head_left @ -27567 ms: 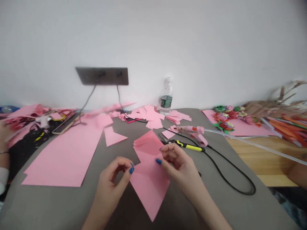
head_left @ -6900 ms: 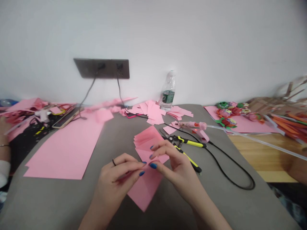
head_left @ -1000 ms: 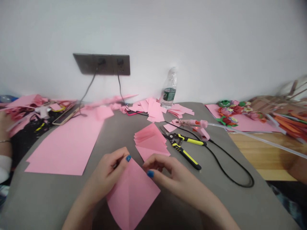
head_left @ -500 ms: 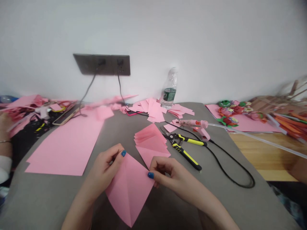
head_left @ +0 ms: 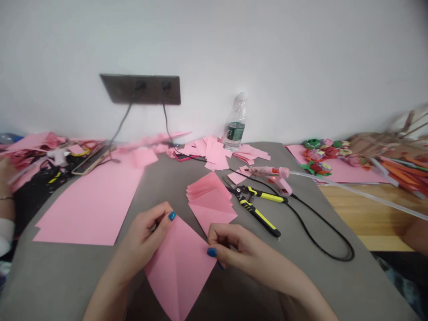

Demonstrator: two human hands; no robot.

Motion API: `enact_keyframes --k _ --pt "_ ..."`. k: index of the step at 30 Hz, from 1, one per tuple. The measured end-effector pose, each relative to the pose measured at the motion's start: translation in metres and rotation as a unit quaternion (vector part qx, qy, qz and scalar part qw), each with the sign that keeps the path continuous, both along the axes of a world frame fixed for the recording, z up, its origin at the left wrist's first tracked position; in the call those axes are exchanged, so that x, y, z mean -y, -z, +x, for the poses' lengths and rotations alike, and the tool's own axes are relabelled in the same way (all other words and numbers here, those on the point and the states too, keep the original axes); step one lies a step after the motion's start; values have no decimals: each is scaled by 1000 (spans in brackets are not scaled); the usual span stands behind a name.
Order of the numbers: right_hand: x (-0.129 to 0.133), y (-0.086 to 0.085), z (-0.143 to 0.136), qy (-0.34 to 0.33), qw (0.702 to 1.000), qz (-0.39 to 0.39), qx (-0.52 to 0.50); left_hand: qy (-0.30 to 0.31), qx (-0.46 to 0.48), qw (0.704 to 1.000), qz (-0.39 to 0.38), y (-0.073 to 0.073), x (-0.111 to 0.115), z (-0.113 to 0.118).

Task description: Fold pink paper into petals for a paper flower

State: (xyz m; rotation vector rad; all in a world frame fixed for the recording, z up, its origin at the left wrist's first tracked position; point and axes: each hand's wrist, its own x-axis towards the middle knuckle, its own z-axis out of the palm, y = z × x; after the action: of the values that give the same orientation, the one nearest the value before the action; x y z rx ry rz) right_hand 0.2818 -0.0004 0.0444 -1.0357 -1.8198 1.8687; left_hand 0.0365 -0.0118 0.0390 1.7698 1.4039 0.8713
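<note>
The left hand and the right hand each pinch an edge of a pink paper with a fold line down its middle. It lies on the grey surface. A stack of pink papers and yellow pliers lie just behind.

Pink paper sheet, kite-shaped, centre crease running point to point, lying flat on grey table, lower tip at 6 o'clock, top corner at 12, side edges pinched.
</note>
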Motion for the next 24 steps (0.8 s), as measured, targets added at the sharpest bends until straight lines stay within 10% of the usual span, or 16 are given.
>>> enact_keyframes --k 7,14,24 --pt "1 -6 3 -2 999 8 35 11 0 1000 -8 1 0 -2" --pt "-3 4 20 44 998 31 18 -102 16 993 52 0 1 -17" --pt "1 9 -24 145 988 37 -42 -53 9 994 91 3 8 10"
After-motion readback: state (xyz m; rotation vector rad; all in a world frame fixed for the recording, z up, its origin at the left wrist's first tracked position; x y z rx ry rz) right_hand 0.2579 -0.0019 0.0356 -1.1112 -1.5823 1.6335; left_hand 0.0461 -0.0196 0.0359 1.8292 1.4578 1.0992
